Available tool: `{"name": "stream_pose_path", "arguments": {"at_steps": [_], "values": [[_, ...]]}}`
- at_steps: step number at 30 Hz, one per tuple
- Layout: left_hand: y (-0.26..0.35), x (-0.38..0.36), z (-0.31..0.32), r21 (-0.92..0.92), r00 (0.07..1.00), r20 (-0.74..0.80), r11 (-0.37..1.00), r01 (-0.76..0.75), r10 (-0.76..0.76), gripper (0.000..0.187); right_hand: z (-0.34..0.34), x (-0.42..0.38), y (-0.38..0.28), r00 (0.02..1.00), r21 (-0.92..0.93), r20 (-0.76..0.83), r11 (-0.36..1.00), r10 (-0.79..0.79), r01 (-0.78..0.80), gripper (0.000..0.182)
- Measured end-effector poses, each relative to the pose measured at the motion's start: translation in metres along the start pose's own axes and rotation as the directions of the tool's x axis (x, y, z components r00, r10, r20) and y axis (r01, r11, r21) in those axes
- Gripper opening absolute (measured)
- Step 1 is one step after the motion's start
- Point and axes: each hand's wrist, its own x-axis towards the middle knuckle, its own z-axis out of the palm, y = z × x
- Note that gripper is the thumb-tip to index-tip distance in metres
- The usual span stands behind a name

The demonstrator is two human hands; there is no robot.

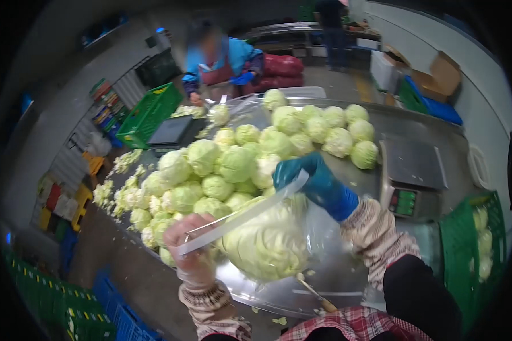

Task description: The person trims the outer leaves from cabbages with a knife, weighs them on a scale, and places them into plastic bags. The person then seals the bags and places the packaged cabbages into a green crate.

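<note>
A large pale green cabbage (264, 241) in clear plastic sits close in front of me at the table's near edge. A white tape-like strip (244, 215) stretches at a slant above it. My left hand (192, 238), in what looks like a thin clear glove, is closed on the strip's lower left end. My right hand (313, 181), in a blue-green glove, is closed round its upper right end. Loose clear plastic (324, 233) hangs beside the cabbage below my right hand. Behind my hands lies a big pile of cabbages (236, 165).
A scale (414, 165) stands to the right, near a green crate (475, 244) of cabbages. A wooden-handled tool (324, 302) lies at the near edge. Across the table is a co-worker (219, 62) beside another scale (173, 132) and a green crate (148, 116). Trimmed leaves (125, 193) lie left.
</note>
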Motion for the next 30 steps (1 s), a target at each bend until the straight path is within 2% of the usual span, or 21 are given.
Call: {"name": "stream_pose_path", "arguments": {"at_steps": [2, 3, 5, 6, 7, 8, 10, 12, 14, 16, 18, 19, 20, 21, 22, 23, 24, 25, 26, 28, 30], "values": [[0.011, 0.009, 0.028, -0.156, 0.878, 0.346, 0.943, -0.294, 0.331, 0.044, -0.003, -0.009, -0.058, 0.977, -0.003, 0.14, 0.987, -0.162, 0.164, 0.014], [0.014, 0.017, 0.053, -0.193, 0.873, 0.356, 0.94, -0.28, 0.333, 0.044, -0.005, -0.014, -0.09, 0.972, -0.094, 0.178, 0.98, -0.154, 0.173, 0.016], [0.019, 0.019, 0.097, 0.016, 0.842, 0.448, 0.939, -0.343, 0.3, 0.045, -0.011, -0.039, -0.135, 0.999, -0.246, 0.009, 0.968, -0.054, 0.054, 0.017], [0.021, 0.016, 0.108, -0.017, 0.83, 0.469, 0.943, -0.331, 0.3, 0.045, -0.013, -0.051, -0.158, 0.997, -0.304, -0.076, 0.952, -0.003, -0.02, 0.018], [0.023, 0.023, 0.119, -0.089, 0.762, 0.519, 0.911, -0.402, 0.387, 0.041, -0.019, -0.055, -0.191, 0.985, -0.475, 0.119, 0.864, -0.125, 0.167, 0.017], [0.023, 0.025, 0.132, -0.165, 0.692, 0.556, 0.877, -0.452, 0.461, 0.038, -0.026, -0.072, -0.206, 0.988, -0.495, 0.08, 0.855, -0.131, 0.153, 0.016], [0.0, 0.023, 0.172, 0.159, 0.882, 0.47, 0.979, -0.131, 0.042, 0.03, -0.039, -0.106, -0.238, 0.99, -0.532, 0.0, 0.838, -0.142, 0.12, 0.015], [-0.052, 0.051, 0.215, 0.065, 0.693, 0.715, 0.979, -0.193, 0.089, 0.031, -0.073, -0.125, -0.269, 0.875, -0.781, -0.48, 0.424, 0.063, -0.459, 0.016], [-0.067, 0.053, 0.256, 0.144, 0.689, 0.724, 0.985, -0.097, -0.039, 0.027, -0.097, -0.144, -0.302, 0.895, -0.792, -0.446, 0.455, 0.026, -0.408, 0.017], [-0.063, 0.042, 0.302, 0.309, 0.66, 0.745, 0.927, -0.213, -0.097, 0.021, -0.114, -0.167, -0.328, 0.892, -0.867, -0.444, 0.292, -0.083, -0.405, 0.017], [-0.099, 0.035, 0.334, 0.114, 0.67, 0.715, 0.978, 0.173, -0.202, 0.014, -0.14, -0.194, -0.34, 0.897, -0.899, -0.422, 0.19, -0.132, -0.395, 0.016], [-0.125, 0.032, 0.341, 0.117, 0.663, 0.72, 0.978, 0.172, -0.203, 0.014, -0.15, -0.211, -0.339, 0.884, -0.891, -0.454, 0.047, -0.106, -0.452, 0.014], [-0.156, 0.029, 0.348, 0.142, 0.619, 0.785, 0.976, -0.163, -0.011, 0.012, -0.154, -0.223, -0.338, 0.869, -0.863, -0.488, -0.102, -0.083, -0.495, 0.013], [-0.174, 0.025, 0.354, 0.129, 0.51, 0.846, 0.869, -0.478, 0.155, 0.009, -0.147, -0.231, -0.335, 0.818, -0.818, -0.574, 0.053, -0.029, -0.572, 0.016], [-0.178, 0.015, 0.359, 0.145, 0.419, 0.89, 0.76, -0.634, 0.18, 0.007, -0.161, -0.244, -0.327, 0.812, -0.812, -0.583, 0.059, -0.028, -0.581, 0.016], [-0.184, 0.005, 0.365, 0.137, 0.368, 0.904, 0.671, -0.729, 0.216, 0.007, -0.183, -0.264, -0.314, 0.915, -0.891, -0.391, -0.206, -0.103, -0.404, 0.015], [-0.187, -0.004, 0.369, 0.127, 0.315, 0.918, 0.574, -0.809, 0.242, 0.008, -0.184, -0.272, -0.309, 0.979, -0.864, -0.171, -0.461, -0.111, -0.203, 0.014], [-0.189, -0.01, 0.37, 0.133, 0.319, 0.92, 0.586, -0.799, 0.226, 0.008, -0.184, -0.282, -0.309, 0.922, -0.848, -0.385, -0.377, -0.046, -0.373, 0.018], [-0.191, -0.012, 0.373, 0.153, 0.388, 0.891, 0.65, -0.744, 0.235, 0.011, -0.182, -0.293, -0.309, 0.917, -0.847, -0.398, -0.371, -0.035, -0.381, 0.018], [-0.174, -0.017, 0.376, 0.15, 0.516, 0.827, 0.794, -0.588, 0.225, 0.023, -0.121, -0.291, -0.311, 0.973, -0.737, -0.16, -0.636, -0.167, -0.23, 0.031], [-0.149, -0.029, 0.356, 0.244, 0.565, 0.743, 0.641, -0.728, 0.36, 0.027, -0.073, -0.327, -0.289, 0.953, -0.855, -0.251, -0.423, -0.17, -0.301, 0.042]]}}
